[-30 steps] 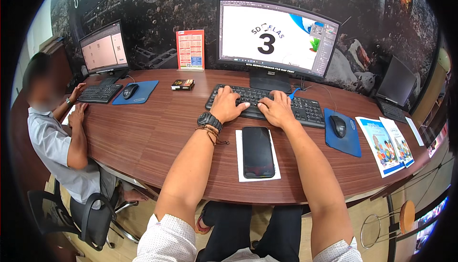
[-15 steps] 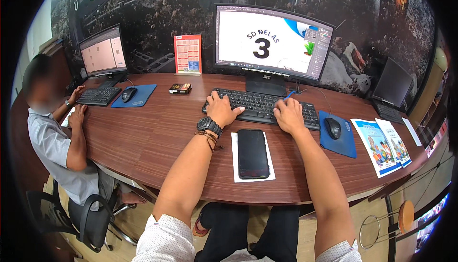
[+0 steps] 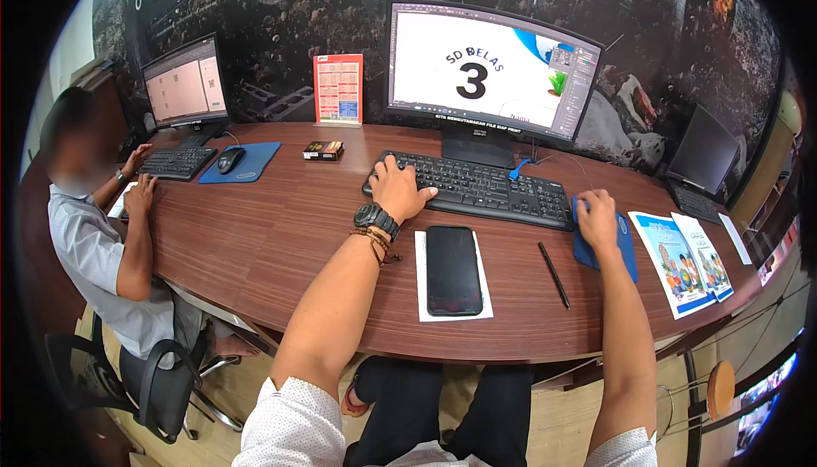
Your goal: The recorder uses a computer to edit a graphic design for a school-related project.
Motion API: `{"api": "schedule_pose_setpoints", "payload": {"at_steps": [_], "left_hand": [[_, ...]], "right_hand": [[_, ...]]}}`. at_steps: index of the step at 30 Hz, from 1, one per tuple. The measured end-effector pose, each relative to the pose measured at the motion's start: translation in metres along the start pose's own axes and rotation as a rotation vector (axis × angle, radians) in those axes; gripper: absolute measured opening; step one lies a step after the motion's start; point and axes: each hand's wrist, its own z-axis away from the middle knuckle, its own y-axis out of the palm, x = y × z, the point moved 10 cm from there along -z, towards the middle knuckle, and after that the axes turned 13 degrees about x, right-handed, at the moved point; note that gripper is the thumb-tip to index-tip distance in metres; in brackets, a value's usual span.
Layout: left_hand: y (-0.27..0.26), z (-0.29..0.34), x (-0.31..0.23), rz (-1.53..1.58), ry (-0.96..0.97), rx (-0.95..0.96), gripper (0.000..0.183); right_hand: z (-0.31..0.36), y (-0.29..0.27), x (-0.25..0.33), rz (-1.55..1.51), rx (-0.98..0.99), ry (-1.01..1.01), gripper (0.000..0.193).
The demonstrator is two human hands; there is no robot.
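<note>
My left hand rests on the left end of a black keyboard, fingers spread over the keys and thumb out to the right. My right hand curls over a computer mouse at the top of a blue mouse pad; the hand hides most of the mouse. Behind the keyboard stands a wide monitor showing a design page with a large dark numeral and curved lettering. Between my forearms a dark phone lies on a white sheet. A thin black pen lies right of it.
On the left, a person sits at another keyboard and monitor. A small dark box and a red calendar stand are behind my left hand. Printed booklets and a laptop sit to the right.
My right hand has left the keyboard's right side and moved right onto the mouse, uncovering the pen. The left hand stays on the keys. The camera view has shifted slightly.
</note>
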Motion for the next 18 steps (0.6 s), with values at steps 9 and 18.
{"api": "schedule_pose_setpoints", "payload": {"at_steps": [9, 18], "left_hand": [[0.005, 0.0, 0.0, 0.012, 0.1, -0.113, 0.045], [0.002, -0.003, -0.006, 0.05, 0.205, -0.15, 0.034]], "right_hand": [[0.031, -0.005, -0.041, -0.19, 0.047, 0.158, 0.031], [0.026, 0.003, -0.048, -0.144, 0.134, 0.259, 0.041]]}}
